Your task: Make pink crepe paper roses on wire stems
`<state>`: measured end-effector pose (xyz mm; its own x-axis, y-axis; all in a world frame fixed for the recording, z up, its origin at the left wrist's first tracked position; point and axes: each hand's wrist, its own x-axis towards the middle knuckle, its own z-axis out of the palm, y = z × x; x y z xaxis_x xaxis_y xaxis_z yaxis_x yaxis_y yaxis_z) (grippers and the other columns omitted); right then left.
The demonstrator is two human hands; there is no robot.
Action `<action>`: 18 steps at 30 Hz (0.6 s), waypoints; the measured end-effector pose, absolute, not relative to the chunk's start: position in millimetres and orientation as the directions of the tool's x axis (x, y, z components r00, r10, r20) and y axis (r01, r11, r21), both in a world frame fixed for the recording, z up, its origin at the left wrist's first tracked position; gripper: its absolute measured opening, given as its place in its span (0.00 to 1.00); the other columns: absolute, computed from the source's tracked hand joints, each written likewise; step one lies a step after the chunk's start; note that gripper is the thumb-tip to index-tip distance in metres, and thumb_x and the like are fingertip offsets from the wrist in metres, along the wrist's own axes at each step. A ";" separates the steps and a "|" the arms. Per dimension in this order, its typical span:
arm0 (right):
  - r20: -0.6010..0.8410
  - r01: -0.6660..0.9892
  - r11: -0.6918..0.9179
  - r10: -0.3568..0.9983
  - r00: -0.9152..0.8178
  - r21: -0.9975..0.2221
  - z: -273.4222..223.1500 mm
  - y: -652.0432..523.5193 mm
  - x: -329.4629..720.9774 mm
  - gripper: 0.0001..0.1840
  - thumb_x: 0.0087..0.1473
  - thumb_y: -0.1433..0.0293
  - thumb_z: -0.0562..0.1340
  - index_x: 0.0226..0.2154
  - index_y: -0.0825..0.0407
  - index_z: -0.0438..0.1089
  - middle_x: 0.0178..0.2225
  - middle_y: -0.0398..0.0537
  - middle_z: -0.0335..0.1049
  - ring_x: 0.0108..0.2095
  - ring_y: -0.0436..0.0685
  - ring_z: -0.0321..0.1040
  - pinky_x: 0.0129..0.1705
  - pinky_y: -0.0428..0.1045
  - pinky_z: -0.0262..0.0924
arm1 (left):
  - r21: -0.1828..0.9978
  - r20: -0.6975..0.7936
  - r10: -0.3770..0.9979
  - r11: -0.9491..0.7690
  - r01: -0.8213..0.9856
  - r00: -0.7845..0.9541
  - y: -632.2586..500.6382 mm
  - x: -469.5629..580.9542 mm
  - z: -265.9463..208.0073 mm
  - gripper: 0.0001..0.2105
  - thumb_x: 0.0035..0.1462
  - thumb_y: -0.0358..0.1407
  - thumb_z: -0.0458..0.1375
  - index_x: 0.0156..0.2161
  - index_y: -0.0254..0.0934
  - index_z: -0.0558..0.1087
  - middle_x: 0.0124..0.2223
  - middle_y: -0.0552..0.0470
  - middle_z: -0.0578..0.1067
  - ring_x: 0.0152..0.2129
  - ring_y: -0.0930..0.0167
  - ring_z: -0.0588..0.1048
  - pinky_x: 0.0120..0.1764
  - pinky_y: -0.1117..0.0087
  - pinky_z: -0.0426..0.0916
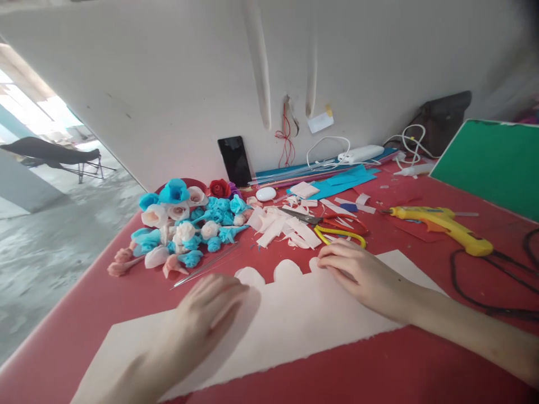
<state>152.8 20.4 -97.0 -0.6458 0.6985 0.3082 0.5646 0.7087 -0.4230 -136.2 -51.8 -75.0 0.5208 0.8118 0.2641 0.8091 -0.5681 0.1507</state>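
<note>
A wide sheet of pale pink crepe paper (pixel 290 325) lies across the front of the red table. Along its far edge sit rounded paper petals, one left (pixel 251 276) and one in the middle (pixel 288 270). My left hand (pixel 206 320), slightly blurred, is over the sheet's left part, fingers bent together and tips close to the left petal; anything in its grip is hidden. With fingertips closed at the far edge, my right hand (pixel 357 272) is on a smaller paper petal (pixel 314 265), partly covered by the fingers.
Blue, white and pink paper flowers (pixel 185 224) are heaped at the left, near tweezers (pixel 197 272). Beyond the sheet are paper scraps (pixel 282 224) and scissors (pixel 341 227). A yellow glue gun (pixel 442 221) with a black cable lies right. A phone (pixel 234 161) leans against the wall.
</note>
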 end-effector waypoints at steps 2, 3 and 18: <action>0.358 0.566 0.713 0.699 -0.619 -0.415 -101.9 19.5 151.7 0.14 0.56 0.78 0.50 0.36 0.53 0.70 0.39 0.50 0.67 0.43 0.55 0.62 0.47 0.54 0.59 | 0.056 0.317 0.859 -0.440 0.896 0.402 -38.0 -145.5 -71.9 0.10 0.59 0.30 0.47 0.39 0.38 0.70 0.37 0.49 0.75 0.34 0.69 0.72 0.38 0.68 0.68; 0.388 0.567 0.716 0.698 -0.602 -0.407 -104.0 18.6 151.2 0.14 0.56 0.77 0.50 0.36 0.53 0.69 0.40 0.50 0.67 0.43 0.56 0.62 0.47 0.54 0.59 | -0.018 0.319 0.866 -0.400 0.916 0.384 -31.3 -149.7 -70.5 0.10 0.59 0.31 0.47 0.38 0.38 0.71 0.37 0.49 0.75 0.34 0.68 0.72 0.38 0.66 0.67; 0.629 0.508 0.831 0.522 -0.576 -0.226 -114.6 11.6 150.2 0.11 0.54 0.80 0.52 0.37 0.55 0.66 0.38 0.51 0.67 0.40 0.55 0.64 0.43 0.53 0.59 | -0.272 0.292 0.841 -0.384 0.883 0.455 -7.0 -148.3 -66.3 0.14 0.50 0.22 0.48 0.17 0.36 0.66 0.20 0.49 0.68 0.23 0.67 0.68 0.35 0.62 0.63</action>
